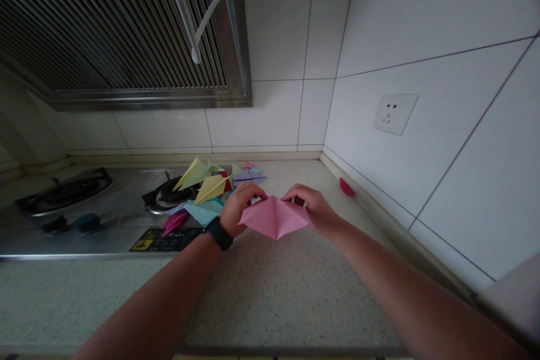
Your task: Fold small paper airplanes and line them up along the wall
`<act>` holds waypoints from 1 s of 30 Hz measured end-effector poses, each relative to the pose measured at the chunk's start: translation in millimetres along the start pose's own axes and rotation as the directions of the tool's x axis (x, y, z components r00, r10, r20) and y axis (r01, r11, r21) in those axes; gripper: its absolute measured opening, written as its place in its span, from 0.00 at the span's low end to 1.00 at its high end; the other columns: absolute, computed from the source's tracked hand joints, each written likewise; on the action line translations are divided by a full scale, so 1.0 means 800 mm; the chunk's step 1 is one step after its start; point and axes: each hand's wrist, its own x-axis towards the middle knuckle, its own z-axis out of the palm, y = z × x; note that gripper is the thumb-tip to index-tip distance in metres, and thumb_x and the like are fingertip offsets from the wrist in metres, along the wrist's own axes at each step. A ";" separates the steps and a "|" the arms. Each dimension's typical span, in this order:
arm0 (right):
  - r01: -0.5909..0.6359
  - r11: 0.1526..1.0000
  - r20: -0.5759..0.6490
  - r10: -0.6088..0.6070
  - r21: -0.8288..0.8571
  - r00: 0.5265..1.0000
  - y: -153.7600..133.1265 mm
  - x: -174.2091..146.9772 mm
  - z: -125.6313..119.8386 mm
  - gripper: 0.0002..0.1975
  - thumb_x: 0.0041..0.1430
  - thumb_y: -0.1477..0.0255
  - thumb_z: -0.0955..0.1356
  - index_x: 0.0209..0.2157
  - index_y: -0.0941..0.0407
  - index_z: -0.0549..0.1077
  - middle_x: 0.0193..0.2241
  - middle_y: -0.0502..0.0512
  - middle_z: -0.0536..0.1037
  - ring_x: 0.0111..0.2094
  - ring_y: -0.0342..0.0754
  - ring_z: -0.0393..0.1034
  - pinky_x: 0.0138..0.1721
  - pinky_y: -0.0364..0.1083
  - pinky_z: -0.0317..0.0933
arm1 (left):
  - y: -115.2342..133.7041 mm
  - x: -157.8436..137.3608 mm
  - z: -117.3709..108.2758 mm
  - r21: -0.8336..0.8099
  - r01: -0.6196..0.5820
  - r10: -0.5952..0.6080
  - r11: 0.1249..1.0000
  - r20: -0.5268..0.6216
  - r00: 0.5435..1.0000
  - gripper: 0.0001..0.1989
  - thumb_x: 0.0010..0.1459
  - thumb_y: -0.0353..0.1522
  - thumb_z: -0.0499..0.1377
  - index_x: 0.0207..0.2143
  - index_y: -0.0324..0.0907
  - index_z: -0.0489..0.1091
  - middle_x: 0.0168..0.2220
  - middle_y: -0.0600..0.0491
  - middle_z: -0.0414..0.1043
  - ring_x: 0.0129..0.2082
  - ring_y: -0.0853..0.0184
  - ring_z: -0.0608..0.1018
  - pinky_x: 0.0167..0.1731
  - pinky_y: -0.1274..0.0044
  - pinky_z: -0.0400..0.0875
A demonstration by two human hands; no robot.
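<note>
A folded sheet of pink paper (275,218) is held above the speckled countertop, its centre crease facing me and its lower edge coming to a point. My left hand (239,206), with a dark watch on the wrist, pinches the paper's left side. On the right side my right hand (314,208) grips it with bent fingers. Just left of my left hand lies a pile of folded papers, among them a yellow paper plane (211,188), a light blue folded paper (204,211) and a magenta folded paper (175,221).
The pile spreads over the right burner (165,196) of a steel gas stove (113,236). A small red folded paper (346,187) lies by the right wall, below a socket (395,113). A range hood (152,98) with a hanging white cable (206,16) overhangs the stove.
</note>
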 end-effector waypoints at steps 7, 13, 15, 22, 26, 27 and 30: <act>0.007 1.000 -0.005 -0.007 -0.012 1.000 0.001 0.001 -0.002 0.08 0.57 0.65 0.70 0.34 0.56 0.75 0.29 0.52 0.73 0.29 0.43 0.65 0.30 0.43 0.58 | -0.009 -0.002 0.008 -0.016 -0.001 0.001 1.000 -0.044 0.999 0.07 0.52 0.28 0.60 0.36 0.41 0.70 0.35 0.50 0.68 0.36 0.65 0.70 0.30 0.77 0.65; 0.018 1.000 0.000 -0.018 -0.016 1.000 -0.003 0.001 -0.003 0.08 0.56 0.66 0.70 0.35 0.56 0.75 0.29 0.53 0.73 0.29 0.44 0.65 0.30 0.43 0.59 | -0.006 -0.002 0.007 -0.006 -0.003 0.002 1.000 -0.030 1.000 0.07 0.52 0.30 0.60 0.36 0.40 0.71 0.35 0.49 0.68 0.36 0.65 0.70 0.30 0.77 0.65; 0.020 1.000 0.007 -0.020 -0.018 1.000 -0.003 0.001 -0.003 0.07 0.57 0.67 0.69 0.35 0.55 0.75 0.30 0.53 0.73 0.29 0.44 0.65 0.30 0.43 0.59 | -0.006 -0.002 0.007 -0.002 0.001 -0.001 1.000 -0.023 1.000 0.08 0.52 0.31 0.61 0.36 0.40 0.71 0.35 0.49 0.68 0.36 0.65 0.70 0.30 0.77 0.65; 0.029 0.999 0.019 -0.028 -0.025 0.999 0.002 0.000 -0.002 0.04 0.57 0.71 0.69 0.35 0.55 0.75 0.30 0.52 0.73 0.30 0.43 0.66 0.31 0.43 0.59 | -0.007 -0.001 0.007 0.005 -0.002 0.002 1.000 -0.002 1.000 0.08 0.52 0.30 0.61 0.36 0.41 0.71 0.34 0.49 0.68 0.36 0.65 0.70 0.29 0.77 0.65; 0.029 0.999 0.026 -0.028 -0.017 0.999 0.001 0.000 -0.001 0.04 0.57 0.72 0.69 0.35 0.55 0.75 0.30 0.52 0.73 0.29 0.43 0.65 0.31 0.43 0.59 | -0.008 -0.002 0.008 0.020 -0.007 0.008 1.000 -0.002 1.000 0.07 0.52 0.28 0.60 0.36 0.40 0.71 0.34 0.49 0.68 0.35 0.65 0.70 0.29 0.78 0.65; 0.023 1.000 0.026 -0.023 -0.014 0.999 0.001 0.000 -0.001 0.04 0.57 0.72 0.69 0.35 0.55 0.75 0.30 0.52 0.73 0.29 0.43 0.65 0.30 0.43 0.58 | -0.008 -0.002 0.008 0.022 -0.008 0.008 1.000 -0.004 1.000 0.07 0.52 0.28 0.60 0.36 0.40 0.71 0.34 0.49 0.68 0.35 0.65 0.70 0.29 0.78 0.65; 0.010 1.000 0.028 -0.010 -0.015 1.000 0.001 0.000 0.001 0.03 0.57 0.72 0.69 0.35 0.55 0.75 0.30 0.51 0.73 0.29 0.43 0.65 0.30 0.42 0.58 | -0.009 -0.002 0.009 0.022 -0.008 0.008 1.000 -0.003 1.000 0.06 0.53 0.29 0.59 0.36 0.41 0.71 0.34 0.50 0.68 0.35 0.66 0.70 0.29 0.78 0.65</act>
